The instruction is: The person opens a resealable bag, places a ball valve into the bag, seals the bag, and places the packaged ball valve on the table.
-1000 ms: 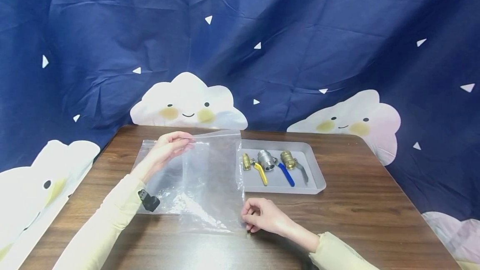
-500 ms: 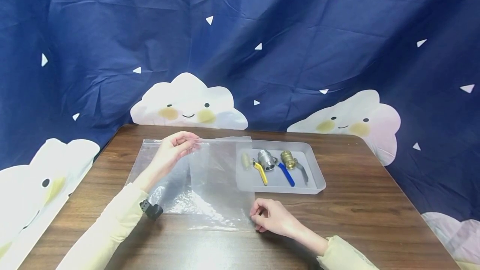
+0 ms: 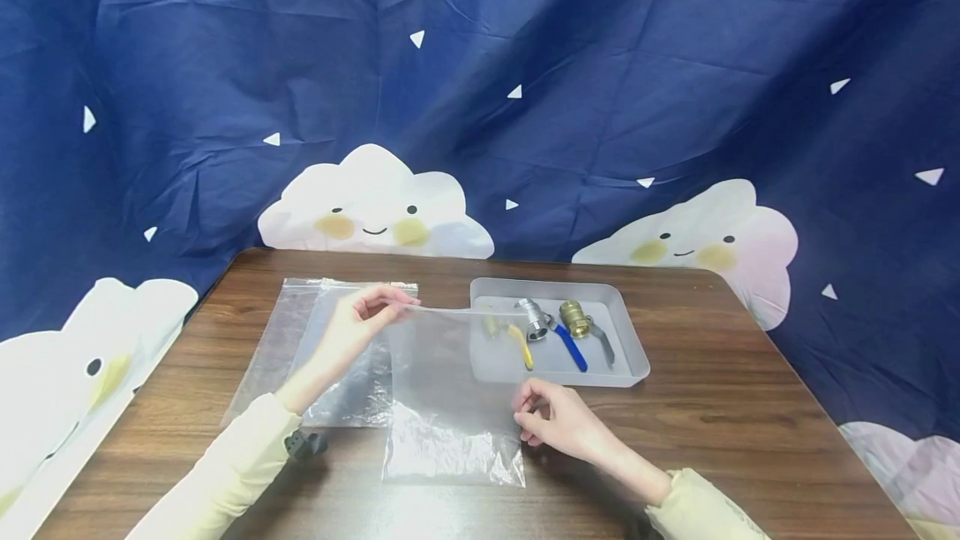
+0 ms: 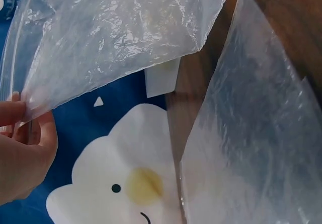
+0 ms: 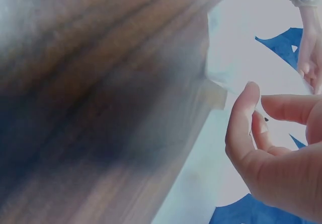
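Observation:
In the head view my left hand (image 3: 367,315) pinches a clear zip-lock bag (image 3: 457,432) by its upper left corner. The bag hangs slanted over the table, its lower part wrinkled and shiny. The left wrist view shows the thumb and fingers of my left hand (image 4: 25,148) on the zip strip of the bag (image 4: 115,38). Beside the bag's right edge is my right hand (image 3: 562,423), fingers loosely curled. Nothing shows between the fingers of my right hand (image 5: 282,158) in the right wrist view; whether they touch the clear film is hard to see.
More clear bags (image 3: 300,323) lie flat at the table's left. A translucent tray (image 3: 633,357) behind the held bag contains a small brass valve with a yellow handle (image 3: 521,348), a silver valve with a blue handle (image 3: 573,348) and a brass valve with a grey handle (image 3: 576,319).
The held bag has shifted right and down, and its top edge now crosses in front of the tray. My left hand has moved right and lower with it; my right hand has moved slightly right.

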A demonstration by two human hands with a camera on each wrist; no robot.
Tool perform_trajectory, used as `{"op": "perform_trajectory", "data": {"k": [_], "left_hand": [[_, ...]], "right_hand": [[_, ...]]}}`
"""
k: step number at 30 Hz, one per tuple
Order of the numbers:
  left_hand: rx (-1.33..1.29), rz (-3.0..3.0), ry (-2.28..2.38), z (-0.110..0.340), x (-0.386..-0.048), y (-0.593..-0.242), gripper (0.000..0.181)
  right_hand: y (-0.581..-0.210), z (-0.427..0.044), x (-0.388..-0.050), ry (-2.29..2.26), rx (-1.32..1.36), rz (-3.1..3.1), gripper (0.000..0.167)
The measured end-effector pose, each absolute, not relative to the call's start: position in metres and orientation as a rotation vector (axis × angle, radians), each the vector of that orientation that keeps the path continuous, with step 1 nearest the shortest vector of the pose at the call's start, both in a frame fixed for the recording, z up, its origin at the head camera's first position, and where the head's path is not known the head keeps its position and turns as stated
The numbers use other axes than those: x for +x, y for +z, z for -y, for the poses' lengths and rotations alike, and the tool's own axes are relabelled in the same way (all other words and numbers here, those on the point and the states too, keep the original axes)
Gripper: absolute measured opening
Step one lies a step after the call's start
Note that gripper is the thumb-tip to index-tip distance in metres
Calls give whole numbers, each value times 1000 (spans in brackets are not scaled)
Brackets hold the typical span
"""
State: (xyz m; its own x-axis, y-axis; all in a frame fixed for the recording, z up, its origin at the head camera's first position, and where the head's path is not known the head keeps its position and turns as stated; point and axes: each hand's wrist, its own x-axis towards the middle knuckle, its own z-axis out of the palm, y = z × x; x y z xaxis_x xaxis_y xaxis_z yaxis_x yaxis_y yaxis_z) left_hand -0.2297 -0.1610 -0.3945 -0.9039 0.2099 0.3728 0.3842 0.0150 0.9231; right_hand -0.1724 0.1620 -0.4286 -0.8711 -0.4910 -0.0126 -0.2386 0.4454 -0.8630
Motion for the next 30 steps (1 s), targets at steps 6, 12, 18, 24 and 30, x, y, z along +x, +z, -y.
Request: {"op": "perform_trajectory", "data": {"k": [6, 12, 18, 24, 30], "left_hand": [[-649, 2157, -1991, 156, -221, -397, 17], [-621, 2206, -1916, 152, -215, -401, 14], [-618, 2199, -1831, 149, -211, -404, 13], [-647, 2182, -1822, 145, -208, -406, 13], [-652, 2179, -1830, 142, -206, -406, 13]], "right_hand": [[-417, -165, -177, -1412, -657, -2455, 10], [-400, -168, -183, -1399, -733, -2562, 8], [-383, -170, -186, -1386, -788, -2649, 9], [-366, -170, -189, -1276, -935, -2908, 13], [-355, -169, -191, -1172, -1030, -3081, 15]]}}
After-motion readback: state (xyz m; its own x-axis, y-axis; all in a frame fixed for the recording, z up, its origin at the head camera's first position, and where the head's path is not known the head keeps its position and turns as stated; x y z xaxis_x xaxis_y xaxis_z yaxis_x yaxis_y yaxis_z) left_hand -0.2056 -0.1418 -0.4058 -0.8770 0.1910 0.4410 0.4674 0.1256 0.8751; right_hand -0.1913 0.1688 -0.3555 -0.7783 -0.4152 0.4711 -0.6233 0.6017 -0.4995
